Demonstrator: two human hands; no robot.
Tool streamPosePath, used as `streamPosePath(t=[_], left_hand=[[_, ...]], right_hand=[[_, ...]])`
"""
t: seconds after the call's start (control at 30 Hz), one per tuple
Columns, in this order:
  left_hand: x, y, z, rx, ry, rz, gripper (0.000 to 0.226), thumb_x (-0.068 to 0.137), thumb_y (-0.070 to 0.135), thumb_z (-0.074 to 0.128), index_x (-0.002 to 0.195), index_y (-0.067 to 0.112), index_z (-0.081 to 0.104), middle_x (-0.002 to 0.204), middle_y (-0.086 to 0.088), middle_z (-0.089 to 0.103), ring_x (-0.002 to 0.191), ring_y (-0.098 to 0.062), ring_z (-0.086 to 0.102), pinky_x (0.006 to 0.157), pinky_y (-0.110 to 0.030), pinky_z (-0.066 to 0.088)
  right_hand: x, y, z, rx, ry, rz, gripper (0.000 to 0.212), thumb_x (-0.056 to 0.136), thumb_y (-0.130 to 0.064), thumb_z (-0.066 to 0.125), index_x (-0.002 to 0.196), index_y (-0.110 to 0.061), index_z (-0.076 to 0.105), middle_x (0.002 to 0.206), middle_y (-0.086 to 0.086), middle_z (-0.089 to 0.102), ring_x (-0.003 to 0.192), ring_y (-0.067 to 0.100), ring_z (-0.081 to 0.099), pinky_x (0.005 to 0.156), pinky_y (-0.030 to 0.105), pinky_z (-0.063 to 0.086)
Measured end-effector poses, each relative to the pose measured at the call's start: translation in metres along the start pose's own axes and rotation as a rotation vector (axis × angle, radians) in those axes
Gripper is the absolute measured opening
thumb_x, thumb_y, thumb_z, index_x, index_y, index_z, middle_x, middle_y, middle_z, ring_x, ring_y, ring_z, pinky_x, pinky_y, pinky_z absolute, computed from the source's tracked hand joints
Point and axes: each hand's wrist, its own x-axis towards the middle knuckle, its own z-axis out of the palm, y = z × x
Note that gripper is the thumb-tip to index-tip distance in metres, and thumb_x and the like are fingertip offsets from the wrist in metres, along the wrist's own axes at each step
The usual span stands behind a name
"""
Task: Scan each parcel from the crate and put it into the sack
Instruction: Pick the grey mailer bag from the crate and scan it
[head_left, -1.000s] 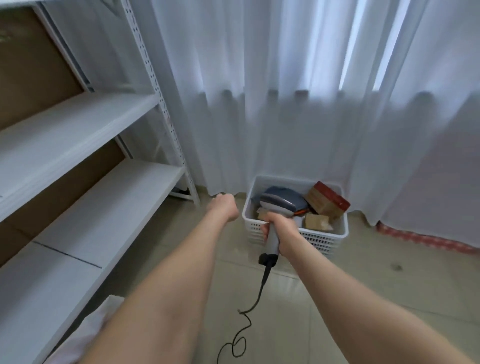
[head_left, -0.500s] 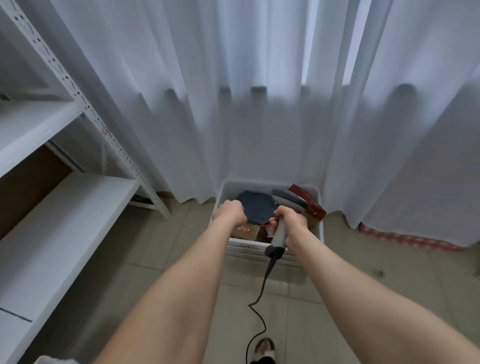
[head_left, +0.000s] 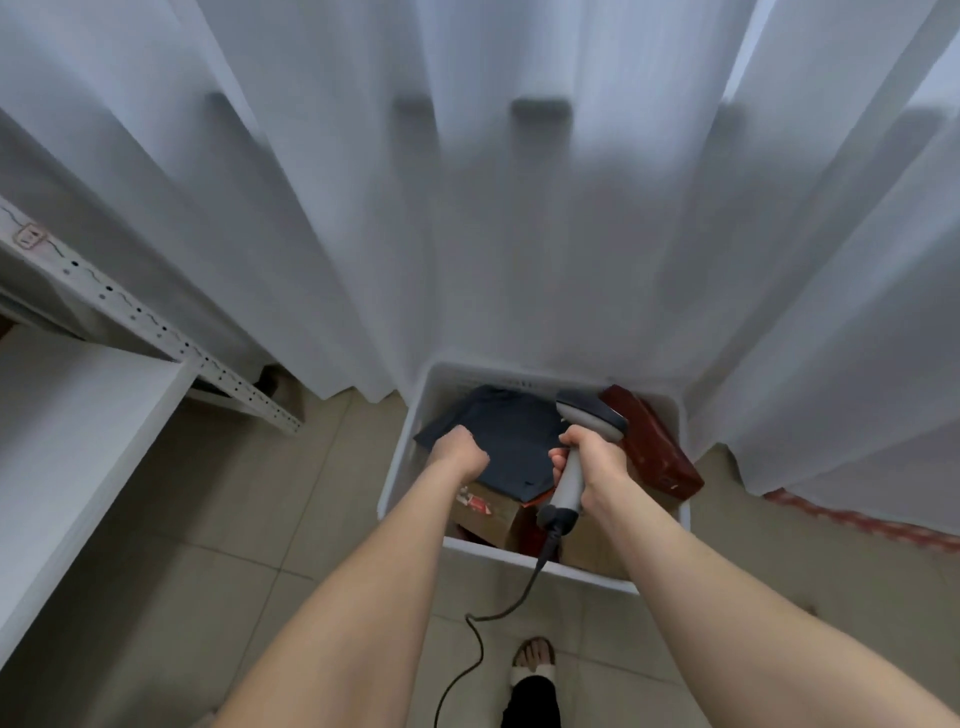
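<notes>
A white plastic crate (head_left: 410, 457) stands on the floor against the curtain. On top of its contents lies a dark blue soft parcel (head_left: 514, 441). A red-brown box (head_left: 652, 447) leans at the crate's right side, and cardboard boxes (head_left: 491, 514) show underneath. My left hand (head_left: 460, 451) hovers with curled fingers over the dark parcel's left edge; no grip on it is visible. My right hand (head_left: 589, 462) grips the handle of a grey barcode scanner (head_left: 589, 418), whose head points over the crate. The sack is out of view.
The scanner's black cable (head_left: 483, 623) trails over the tiled floor toward my sandalled foot (head_left: 532, 662). White metal shelving (head_left: 78, 410) stands at the left. A white curtain (head_left: 519, 208) hangs behind the crate, and a red patterned strip (head_left: 857, 525) lies under it at the right.
I have stepped closer and now look down into the crate. Both hands moved forward over it, the left from beside the crate to above the dark parcel. The shelving slid left.
</notes>
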Motion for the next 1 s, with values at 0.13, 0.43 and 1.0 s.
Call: streamPosePath(t=[0.13,0.43,1.0], left_hand=[[0.062,-0.007,0.036,-0.217,-0.102,-0.147,0.042,0.089,0.019,0.063,0.126,0.01,0.044,0.132,-0.012,0.049,0.108,-0.028,0.056,0.084,-0.033,0.049],[0.171,-0.041,0.146,-0.799,-0.206,-0.494,0.065,0.09,0.03,0.064,0.145,0.013,0.033,0.149,-0.005,0.036,0.133,-0.028,0.038,0.093,-0.034,0.042],[0.203,0.011,0.106,-0.907,0.321,-0.149,0.041,0.087,0.003,0.046,0.125,0.015,0.057,0.114,-0.006,0.066,0.103,-0.03,0.062,0.09,-0.046,0.052]], right_hand=[[0.079,0.008,0.009,-0.033,0.038,0.061,0.007,0.081,-0.008,0.063,0.085,-0.002,0.063,0.053,0.006,0.065,0.046,0.015,0.056,0.051,0.028,0.048],[0.223,0.046,0.015,-0.114,0.024,0.168,0.006,0.084,-0.005,0.063,0.082,-0.001,0.058,0.051,0.009,0.061,0.041,0.016,0.053,0.046,0.026,0.044],[0.217,0.004,0.031,-0.042,-0.051,0.122,0.009,0.084,-0.009,0.07,0.083,-0.003,0.063,0.057,0.006,0.063,0.044,0.012,0.055,0.047,0.023,0.047]])
